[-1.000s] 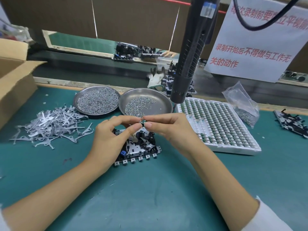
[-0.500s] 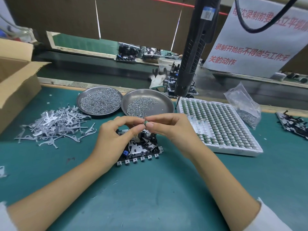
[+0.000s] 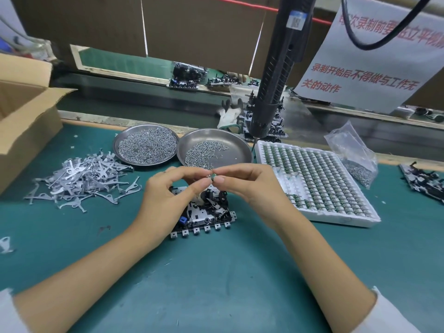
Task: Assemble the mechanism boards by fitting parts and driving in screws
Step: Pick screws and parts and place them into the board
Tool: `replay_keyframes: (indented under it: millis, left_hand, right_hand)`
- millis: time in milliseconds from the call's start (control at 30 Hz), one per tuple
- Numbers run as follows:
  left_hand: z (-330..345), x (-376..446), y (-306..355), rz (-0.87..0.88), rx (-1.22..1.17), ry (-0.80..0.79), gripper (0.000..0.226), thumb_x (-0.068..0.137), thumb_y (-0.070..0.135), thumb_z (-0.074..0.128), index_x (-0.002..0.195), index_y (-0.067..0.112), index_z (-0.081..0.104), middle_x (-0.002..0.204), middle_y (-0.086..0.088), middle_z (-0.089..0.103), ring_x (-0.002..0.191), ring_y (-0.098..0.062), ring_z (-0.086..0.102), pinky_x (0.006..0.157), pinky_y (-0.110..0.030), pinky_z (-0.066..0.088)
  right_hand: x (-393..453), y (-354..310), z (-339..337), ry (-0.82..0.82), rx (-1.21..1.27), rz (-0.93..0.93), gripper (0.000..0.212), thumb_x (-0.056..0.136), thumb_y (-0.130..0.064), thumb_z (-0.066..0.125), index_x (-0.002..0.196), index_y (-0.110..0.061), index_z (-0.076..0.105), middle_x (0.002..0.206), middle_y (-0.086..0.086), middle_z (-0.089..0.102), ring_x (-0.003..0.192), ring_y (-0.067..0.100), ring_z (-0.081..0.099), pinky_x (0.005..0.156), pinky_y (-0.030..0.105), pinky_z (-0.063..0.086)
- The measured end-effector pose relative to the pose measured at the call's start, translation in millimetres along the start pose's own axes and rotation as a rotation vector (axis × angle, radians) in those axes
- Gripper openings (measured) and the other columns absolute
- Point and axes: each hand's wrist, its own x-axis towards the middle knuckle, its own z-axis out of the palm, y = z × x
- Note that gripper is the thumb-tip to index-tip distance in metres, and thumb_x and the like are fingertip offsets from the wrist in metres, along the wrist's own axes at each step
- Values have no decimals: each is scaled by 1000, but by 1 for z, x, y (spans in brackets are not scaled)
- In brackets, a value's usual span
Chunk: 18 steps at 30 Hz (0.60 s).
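**Head view: both hands pinched one small part over the board**

Head camera looked down on a green table (image 3: 216, 284). The left hand (image 3: 165, 203) and right hand (image 3: 249, 186) met above the board (image 3: 206, 216), fingertips together, and between them they pinched a tiny greenish part (image 3: 212, 176). Fingers of both hands were curled around that pinch; the part was too small to make out in detail. The board lay flat on the table directly beneath the hands, partly hidden by the left hand, with a row of small square tabs along its near edge and a blue piece at its left end.

Behind the hands stood two round metal dishes side by side: the left dish (image 3: 145, 145) thick with screws, the right dish (image 3: 215, 150) holding a thinner scatter. To the left lay a loose pile of flat metal levers (image 3: 81, 179), and past it an open carton (image 3: 26, 116). Right of the hands sat a white tray (image 3: 319, 183) filled with rows of small green parts, its near-left cells bare. A clear bag (image 3: 353, 152) of screws rested at the tray's far corner. A black driver (image 3: 276, 75) hung above the gap between right dish and tray. More boards (image 3: 422, 181) lay at the right edge.
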Motion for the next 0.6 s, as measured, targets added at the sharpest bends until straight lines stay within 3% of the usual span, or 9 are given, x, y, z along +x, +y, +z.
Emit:
replay_keyframes:
  millis: [200,400,600]
  left_hand:
    - [0,1,-4,-18,8,-17,13,77,15,72,87,23,73,82,0,70,81,-9,63,63,-11,50]
    - [-2,2,-8,8,78,-34,13,73,32,70,86,31,72,84,12,70,83,-9,63,74,-19,51]
    - [-5,4,-7,90,185,-40,22,70,40,70,91,34,67,84,16,66,84,-7,60,91,-42,45]
  right_hand:
    - [0,0,1,8,0,-4,17,71,-17,77,89,-18,77,89,6,75,88,18,71,83,26,53]
    - [-1,1,1,10,-11,-16,14,76,-13,77,90,-16,76,90,7,75,88,21,71,85,29,55]
    - [-1,1,2,-24,-99,-60,21,81,-5,72,102,-9,73,94,6,74,90,17,70,79,23,53]
